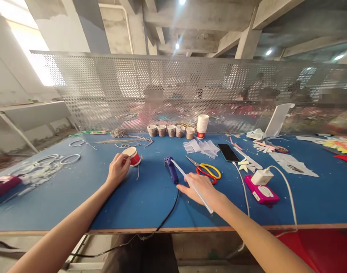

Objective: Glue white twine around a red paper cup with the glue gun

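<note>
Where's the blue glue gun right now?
In the head view, the glue gun is just below centre, between the red cup on the left and the scissors on the right.

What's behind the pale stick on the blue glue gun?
Behind the pale stick, the right hand shows on both sides, with the blue tabletop nearer the glue gun. The strip directly behind it is covered; whether they touch is unclear.

Red paper cup [134,157] in left grip [118,167]
</note>
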Available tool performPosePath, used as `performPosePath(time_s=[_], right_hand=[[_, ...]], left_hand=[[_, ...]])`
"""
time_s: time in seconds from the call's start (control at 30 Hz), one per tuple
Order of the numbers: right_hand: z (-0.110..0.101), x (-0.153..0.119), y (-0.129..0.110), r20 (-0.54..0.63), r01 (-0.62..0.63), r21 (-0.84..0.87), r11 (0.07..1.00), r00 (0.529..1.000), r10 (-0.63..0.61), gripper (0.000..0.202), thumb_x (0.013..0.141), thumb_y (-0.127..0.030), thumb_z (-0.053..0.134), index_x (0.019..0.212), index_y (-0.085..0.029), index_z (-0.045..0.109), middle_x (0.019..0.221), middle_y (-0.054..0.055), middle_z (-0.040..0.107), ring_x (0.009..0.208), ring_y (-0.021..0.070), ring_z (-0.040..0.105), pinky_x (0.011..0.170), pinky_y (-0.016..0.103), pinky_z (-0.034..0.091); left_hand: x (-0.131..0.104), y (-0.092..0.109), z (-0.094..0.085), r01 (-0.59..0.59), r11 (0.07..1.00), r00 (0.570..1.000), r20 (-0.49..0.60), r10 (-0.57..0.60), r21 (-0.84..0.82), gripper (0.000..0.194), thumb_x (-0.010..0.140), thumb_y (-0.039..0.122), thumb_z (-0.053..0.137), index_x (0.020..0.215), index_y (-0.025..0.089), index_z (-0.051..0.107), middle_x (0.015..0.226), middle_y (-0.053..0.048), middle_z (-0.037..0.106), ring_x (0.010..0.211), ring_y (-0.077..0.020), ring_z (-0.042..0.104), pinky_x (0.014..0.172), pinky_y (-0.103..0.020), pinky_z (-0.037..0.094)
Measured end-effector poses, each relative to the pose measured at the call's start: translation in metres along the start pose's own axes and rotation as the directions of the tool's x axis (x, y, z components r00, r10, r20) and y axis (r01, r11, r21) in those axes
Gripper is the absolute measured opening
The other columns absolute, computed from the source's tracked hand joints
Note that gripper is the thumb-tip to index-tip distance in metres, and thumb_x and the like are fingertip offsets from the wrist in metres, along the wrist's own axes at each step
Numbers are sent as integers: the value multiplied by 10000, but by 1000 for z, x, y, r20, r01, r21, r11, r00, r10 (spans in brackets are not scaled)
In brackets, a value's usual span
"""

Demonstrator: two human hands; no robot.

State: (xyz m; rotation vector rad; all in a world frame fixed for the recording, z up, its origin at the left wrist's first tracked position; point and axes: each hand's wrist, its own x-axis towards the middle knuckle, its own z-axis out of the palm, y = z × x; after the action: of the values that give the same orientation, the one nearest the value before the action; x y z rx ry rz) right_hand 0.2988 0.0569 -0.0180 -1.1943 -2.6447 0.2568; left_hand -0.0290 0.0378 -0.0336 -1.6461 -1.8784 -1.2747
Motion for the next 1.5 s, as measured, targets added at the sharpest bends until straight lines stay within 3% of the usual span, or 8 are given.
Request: performPosePath(time_s=[0.13, 0.4, 0.6, 0.73, 0.93, 1.07, 1.23, 1.5], right_hand=[[5, 34, -6, 22, -58, 106, 993, 998, 56, 423, 840, -540, 528, 1020, -164, 599, 1045, 112, 648, 1027, 267, 601, 770, 307, 440], [28, 72, -27, 13, -242, 297, 924, 968, 250, 397, 792, -462, 559, 1050, -163, 597, 1005, 123, 664, 973, 291, 618, 767, 349, 445], [40, 67, -14, -30, -238, 548, 802, 952, 303, 225, 743, -237, 516, 935, -171, 612, 861, 61, 670, 838, 229, 629, 767, 332, 458], [39, 57, -11, -29, -178, 740, 649, 955, 296, 278, 734, -223, 451, 962, -149, 593, 831, 57, 668, 734, 187, 640, 672, 294, 496], [25, 52, -18, -2, -127, 881, 455, 963, 271, 217, 722, -249, 435, 828, -147, 594, 515, -37, 524, 467, 123, 532, 507, 233, 454], [17, 52, -13, 19, -161, 876, 454, 953, 302, 298, 795, -437, 496, 823, -164, 609, 476, -53, 490, 472, 136, 521, 532, 247, 441], [5, 51, -8, 27, -237, 767, 597, 940, 340, 330, 825, -512, 492, 850, -201, 600, 450, -72, 440, 439, 136, 496, 472, 231, 407], [15, 33, -20, -114, -122, 774, 622, 939, 325, 223, 834, -417, 500, 752, -218, 558, 607, -11, 580, 505, 135, 543, 472, 217, 443]], left_hand=[[-2, -1, -3, 23, 999, 1000, -1, -23, -23, 78, 773, 217, 509, 706, 209, 548, 708, 4, 544, 581, -131, 546, 628, -242, 472], [-5, 2, 1, 47, 993, 999, -21, -49, -104, 73, 766, 224, 504, 709, 208, 546, 702, 15, 539, 554, -116, 533, 601, -229, 472], [-8, 8, 3, 39, 987, 999, 25, -35, -156, 94, 777, 232, 494, 705, 201, 546, 704, 9, 544, 554, -110, 521, 581, -226, 463], [-12, 17, 1, 42, 978, 995, 95, -23, -203, 109, 782, 255, 500, 706, 201, 556, 724, -3, 568, 555, -112, 529, 558, -224, 464], [-4, 37, -7, 66, 958, 986, 168, -19, -278, 131, 789, 291, 499, 708, 205, 556, 696, 8, 571, 513, -110, 535, 508, -224, 459], [13, 59, -5, 263, 893, 926, 355, -128, -365, 154, 795, 337, 508, 721, 210, 554, 614, 18, 569, 502, -130, 531, 477, -231, 428], [19, 82, 9, 471, 759, 837, 500, -223, -449, 185, 772, 376, 539, 710, 206, 575, 506, 24, 564, 469, -139, 507, 466, -236, 403], [-1, 72, 7, 627, 627, 738, 610, -288, -463, 258, 747, 477, 585, 678, 229, 586, 496, 13, 560, 465, -151, 499, 480, -262, 408]])
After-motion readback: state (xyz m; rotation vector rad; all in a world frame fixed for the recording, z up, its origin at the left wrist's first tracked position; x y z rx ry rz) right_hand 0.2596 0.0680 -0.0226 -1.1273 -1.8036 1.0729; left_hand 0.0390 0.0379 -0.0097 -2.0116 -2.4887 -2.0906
